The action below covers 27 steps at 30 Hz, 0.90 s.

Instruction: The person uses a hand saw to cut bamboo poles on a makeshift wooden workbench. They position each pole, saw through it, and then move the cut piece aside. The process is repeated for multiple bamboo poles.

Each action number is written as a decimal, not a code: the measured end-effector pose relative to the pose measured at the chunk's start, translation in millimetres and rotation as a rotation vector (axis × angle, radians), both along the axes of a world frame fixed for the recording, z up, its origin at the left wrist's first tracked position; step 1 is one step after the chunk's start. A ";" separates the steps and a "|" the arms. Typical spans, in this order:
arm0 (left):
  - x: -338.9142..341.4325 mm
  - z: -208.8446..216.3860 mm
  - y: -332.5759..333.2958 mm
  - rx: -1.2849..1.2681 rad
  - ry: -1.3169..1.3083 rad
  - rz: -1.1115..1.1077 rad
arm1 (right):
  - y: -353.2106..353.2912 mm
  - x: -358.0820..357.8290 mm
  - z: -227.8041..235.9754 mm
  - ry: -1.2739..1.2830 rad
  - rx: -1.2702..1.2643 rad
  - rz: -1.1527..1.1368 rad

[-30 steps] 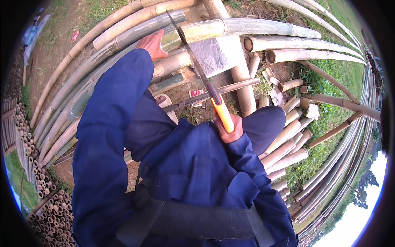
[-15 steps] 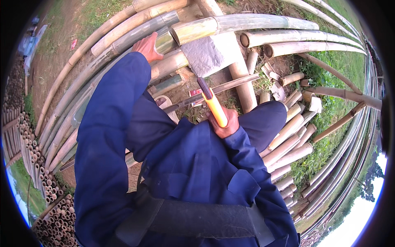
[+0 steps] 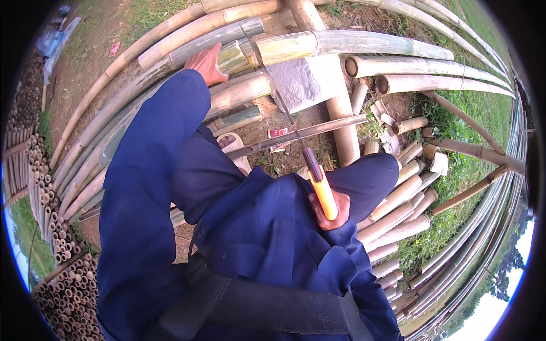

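Note:
My right hand [image 3: 334, 211], low in front of my body by my right knee, is closed around the orange handle of a hand saw [image 3: 314, 165]. The saw's thin dark blade slants up and left, passing the cut end of a thick greenish bamboo pole [image 3: 284, 48]. Whether its teeth touch bamboo is hard to tell. At the upper left, my left hand [image 3: 206, 63] grips a bamboo pole [image 3: 232, 59] beside the blade, thumb toward me. More poles lie under and around that hand.
A narrow split strip [image 3: 335, 126] crosses in front of my knees. A pale grey sheet [image 3: 301, 82] lies against a thick cross pole [image 3: 343, 133]. Short bamboo pieces [image 3: 398, 219] pile up by my right knee. Stacked bamboo ends [image 3: 74, 301] stand at the lower left.
My right hand has drawn the saw back toward my body and to the right, so more of its blade shows. My left hand keeps its place on the pole. The view has shifted slightly.

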State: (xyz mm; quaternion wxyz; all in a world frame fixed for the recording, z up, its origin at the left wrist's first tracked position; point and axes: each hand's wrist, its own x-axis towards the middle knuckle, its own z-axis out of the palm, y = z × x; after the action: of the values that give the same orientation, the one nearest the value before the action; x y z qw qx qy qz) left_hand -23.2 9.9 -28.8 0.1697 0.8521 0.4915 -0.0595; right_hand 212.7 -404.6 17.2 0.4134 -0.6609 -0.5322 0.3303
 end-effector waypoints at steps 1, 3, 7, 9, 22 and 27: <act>-3.4 -2.2 -5.3 -0.014 0.008 0.002 | -9.0 1.7 8.3 -0.025 -0.064 0.010; -6.2 -8.2 -12.9 -0.023 -0.004 -0.067 | -15.4 -0.7 14.9 -0.096 -0.023 0.011; -2.2 -22.3 -23.2 -0.050 -0.043 -0.147 | -29.1 3.6 6.2 -0.126 0.005 -0.071; -10.3 -22.0 -34.5 -0.089 -0.018 -0.140 | -31.5 9.4 -5.2 -0.068 -0.007 -0.117; -124.1 0.6 54.4 0.127 0.024 -0.062 | 8.1 9.4 17.8 -0.077 0.050 -0.072; -132.3 -10.7 102.9 0.332 0.147 -0.009 | 15.0 2.7 12.3 -0.272 0.024 -0.250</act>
State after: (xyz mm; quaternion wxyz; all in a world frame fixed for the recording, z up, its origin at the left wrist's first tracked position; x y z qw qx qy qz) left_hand -155.6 112.9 -39.5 -0.0097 0.8639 0.5020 -0.0403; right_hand 215.4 -389.6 29.6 0.3832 -0.7555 -0.5009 0.1776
